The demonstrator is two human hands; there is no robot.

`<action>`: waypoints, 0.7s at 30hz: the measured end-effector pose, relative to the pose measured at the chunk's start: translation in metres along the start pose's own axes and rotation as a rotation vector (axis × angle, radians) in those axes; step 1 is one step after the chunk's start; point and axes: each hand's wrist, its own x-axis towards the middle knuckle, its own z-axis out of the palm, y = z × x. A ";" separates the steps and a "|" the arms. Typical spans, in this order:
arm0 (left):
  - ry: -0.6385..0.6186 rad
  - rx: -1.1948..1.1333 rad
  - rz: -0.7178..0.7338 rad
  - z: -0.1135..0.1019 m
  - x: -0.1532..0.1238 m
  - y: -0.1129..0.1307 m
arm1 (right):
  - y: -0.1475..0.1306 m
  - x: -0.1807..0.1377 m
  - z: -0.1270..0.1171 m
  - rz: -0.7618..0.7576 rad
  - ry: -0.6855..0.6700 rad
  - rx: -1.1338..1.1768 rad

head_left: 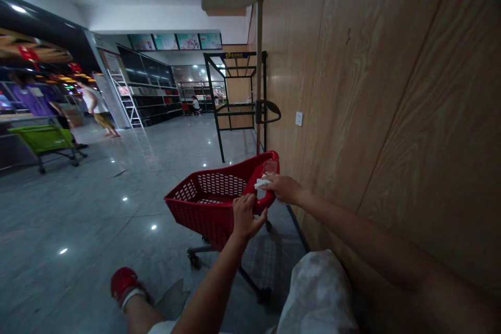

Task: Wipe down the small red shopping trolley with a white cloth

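A red plastic shopping cart (pixel 219 214) with perforated basket walls stands in front of me, its handle end toward my right side. My left hand (pixel 246 217) curls its fingers over the near corner of the cart by the handle, thumb sticking out to the right. In my right hand (pixel 285 189) is a crumpled white cloth or tissue (pixel 261 182), pinched and pressed against the cart's red handle (pixel 270 199). Just beyond that hand, a clear panel (pixel 271 167) is set into the handle.
A wood-grain wall (pixel 352 88) runs close along my right, with a socket (pixel 299 118) on it. Ahead stands a dark metal frame (pixel 219 99) beside a pole (pixel 259 62). A green cart (pixel 43 138) and two people are at left; another person sits far back.
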 end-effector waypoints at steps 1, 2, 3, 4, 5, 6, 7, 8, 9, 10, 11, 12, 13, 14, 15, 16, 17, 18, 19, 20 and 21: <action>0.012 -0.007 -0.005 -0.003 -0.001 -0.004 | -0.006 0.002 0.000 -0.045 -0.005 0.019; 0.022 -0.012 -0.008 -0.005 -0.003 -0.009 | -0.010 0.005 0.000 -0.089 -0.014 0.038; 0.030 -0.013 -0.012 -0.009 -0.004 -0.014 | -0.014 0.008 0.000 -0.128 -0.022 0.052; 0.035 -0.012 -0.017 -0.012 -0.005 -0.018 | -0.015 0.011 0.000 -0.157 -0.028 0.060; 0.036 -0.012 -0.022 -0.015 -0.005 -0.023 | -0.015 0.015 0.000 -0.171 -0.033 0.061; 0.034 -0.017 -0.024 -0.019 -0.006 -0.028 | -0.013 0.020 0.000 -0.173 -0.036 0.057; 0.027 -0.025 -0.023 -0.024 -0.006 -0.032 | -0.010 0.024 0.000 -0.165 -0.037 0.051; 0.015 -0.036 -0.018 -0.028 -0.005 -0.037 | -0.007 0.029 0.000 -0.147 -0.031 0.048; -0.003 -0.049 -0.009 -0.033 -0.005 -0.041 | -0.003 0.035 0.000 -0.127 -0.024 0.050; -0.026 -0.062 0.003 -0.037 -0.004 -0.045 | 0.000 0.040 0.001 -0.111 -0.015 0.058; -0.051 -0.072 0.014 -0.041 -0.003 -0.050 | 0.003 0.045 0.002 -0.100 -0.006 0.071; -0.076 -0.081 0.020 -0.045 -0.002 -0.054 | 0.006 0.051 0.003 -0.095 0.003 0.088; -0.099 -0.090 0.024 -0.049 0.000 -0.058 | 0.008 0.056 0.005 -0.094 0.012 0.108; -0.118 -0.101 0.024 -0.052 0.001 -0.063 | 0.011 0.062 0.007 -0.096 0.022 0.130; -0.133 -0.112 0.023 -0.055 0.002 -0.068 | 0.013 0.067 0.010 -0.096 0.031 0.156; -0.147 -0.126 0.022 -0.057 0.003 -0.073 | 0.016 0.072 0.013 -0.082 0.047 0.188; -0.162 -0.141 0.018 -0.059 0.004 -0.078 | 0.020 0.077 0.017 -0.055 0.063 0.224; -0.180 -0.156 0.010 -0.061 0.004 -0.083 | 0.023 0.082 0.020 -0.023 0.078 0.258; -0.200 -0.171 -0.003 -0.063 0.005 -0.089 | 0.026 0.086 0.024 0.009 0.091 0.286; -0.222 -0.185 -0.025 -0.066 0.005 -0.095 | 0.028 0.089 0.027 0.034 0.101 0.309; -0.248 -0.196 -0.056 -0.069 0.007 -0.100 | 0.030 0.092 0.030 0.051 0.109 0.328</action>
